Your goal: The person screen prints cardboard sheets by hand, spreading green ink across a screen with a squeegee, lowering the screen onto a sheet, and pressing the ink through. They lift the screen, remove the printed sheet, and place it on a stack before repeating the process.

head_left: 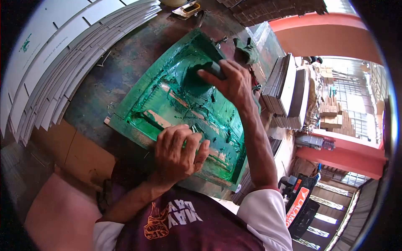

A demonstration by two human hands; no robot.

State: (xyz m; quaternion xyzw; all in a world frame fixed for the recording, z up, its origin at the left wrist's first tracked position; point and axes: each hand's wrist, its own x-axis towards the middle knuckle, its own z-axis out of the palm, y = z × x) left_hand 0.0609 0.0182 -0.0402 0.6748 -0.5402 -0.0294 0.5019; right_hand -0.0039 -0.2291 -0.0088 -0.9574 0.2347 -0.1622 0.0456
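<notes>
A wooden printing frame [144, 85], coated in green ink, lies tilted across the worktable. Wet green ink [184, 67] covers much of its inside, with bare tan strips showing through. My right hand [231, 79] is closed around a dark, ink-stained squeegee [215, 70] at the far right part of the frame; its lower part blends into a dark patch of ink. My left hand [179, 148] lies over the near rim with its fingers curled around it, fingertips partly hidden. A small shiny metal piece [195, 127] shows just beyond those fingers.
A thick stack of flat printed cartons [79, 50] stands on the left. At the back of the table [104, 88] lies an ink-stained yellow container [187, 10]. A crumpled dark cloth [248, 51] sits beyond the frame. More stacked cardboard [281, 83] and a parked vehicle [299, 205] are on the right.
</notes>
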